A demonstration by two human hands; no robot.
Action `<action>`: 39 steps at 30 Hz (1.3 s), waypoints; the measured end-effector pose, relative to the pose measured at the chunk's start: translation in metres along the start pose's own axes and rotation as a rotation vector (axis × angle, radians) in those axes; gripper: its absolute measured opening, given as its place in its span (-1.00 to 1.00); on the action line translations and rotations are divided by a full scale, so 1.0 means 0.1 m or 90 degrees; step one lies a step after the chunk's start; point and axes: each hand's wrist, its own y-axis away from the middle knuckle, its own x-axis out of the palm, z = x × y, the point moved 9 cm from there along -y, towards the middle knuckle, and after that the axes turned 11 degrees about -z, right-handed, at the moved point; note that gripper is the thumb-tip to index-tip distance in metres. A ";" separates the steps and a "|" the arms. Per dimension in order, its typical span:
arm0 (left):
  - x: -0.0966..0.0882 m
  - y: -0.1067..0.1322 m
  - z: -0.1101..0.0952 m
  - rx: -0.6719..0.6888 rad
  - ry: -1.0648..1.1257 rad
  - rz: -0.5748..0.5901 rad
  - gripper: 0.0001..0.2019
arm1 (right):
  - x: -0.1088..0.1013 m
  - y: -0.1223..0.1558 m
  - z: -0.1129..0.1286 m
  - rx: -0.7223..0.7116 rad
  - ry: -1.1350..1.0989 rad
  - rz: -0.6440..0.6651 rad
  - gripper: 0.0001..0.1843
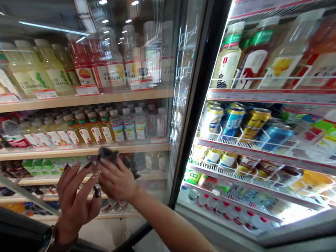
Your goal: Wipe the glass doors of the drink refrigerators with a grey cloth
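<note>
Cloth (107, 154), by its look: dark, bunched and blurred, its ragged edges showing on both sides of the right hand (118, 181). That hand lies over it, fingers nearly straight; whether they grip it, I cannot tell. Both are before the lower half of the door (191, 93), left of its dark right edge. Left hand (75, 194), dark-nailed, fingers parted and slightly bent, is just beside; a watch (47, 239) circles its wrist.

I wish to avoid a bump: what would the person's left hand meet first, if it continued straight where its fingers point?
The left hand would probably meet the glass door first; how near it is, this single view leaves unclear.
</note>
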 end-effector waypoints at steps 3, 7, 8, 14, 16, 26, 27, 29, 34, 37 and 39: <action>-0.04 -0.01 -0.06 0.016 -0.013 0.028 -0.29 | 0.01 0.39 0.26 -0.109 -0.036 -0.011 -0.63; -0.16 -0.04 -0.03 0.003 -0.066 0.030 -0.27 | -0.25 -0.55 -0.59 0.093 0.016 -0.074 -0.47; -0.20 -0.06 -0.01 -0.001 -0.079 0.025 -0.28 | -0.30 -0.88 -0.80 0.165 0.038 -0.082 -0.43; -0.43 -0.08 0.01 0.017 -0.129 -0.093 -0.21 | -0.05 -1.53 -0.16 0.107 0.009 0.023 -0.42; -0.40 0.06 0.00 -0.016 -0.129 -0.096 -0.19 | 0.16 -1.06 0.36 -0.003 -0.049 0.086 -0.48; 0.24 -0.16 0.11 -0.029 -0.045 0.069 -0.15 | 0.25 -0.62 -0.13 0.106 -0.025 0.032 -0.44; 0.28 -0.30 0.16 -0.042 -0.048 0.071 -0.14 | 0.24 -0.71 -0.22 0.145 -0.009 0.031 -0.41; 0.33 -0.40 0.19 -0.072 -0.061 0.086 -0.16 | 0.27 -0.68 -0.24 0.192 0.006 0.043 -0.37; 0.36 0.53 -0.19 -0.092 -0.105 0.194 -0.08 | 0.37 0.45 0.33 0.105 -0.035 0.069 -0.48; 0.33 0.92 -0.29 -0.088 -0.131 0.245 -0.09 | 0.43 0.75 0.46 0.058 -0.060 0.096 -0.54; 0.24 0.76 -0.16 -0.115 -0.156 0.214 -0.10 | 0.45 0.39 0.39 0.022 -0.072 0.103 -0.53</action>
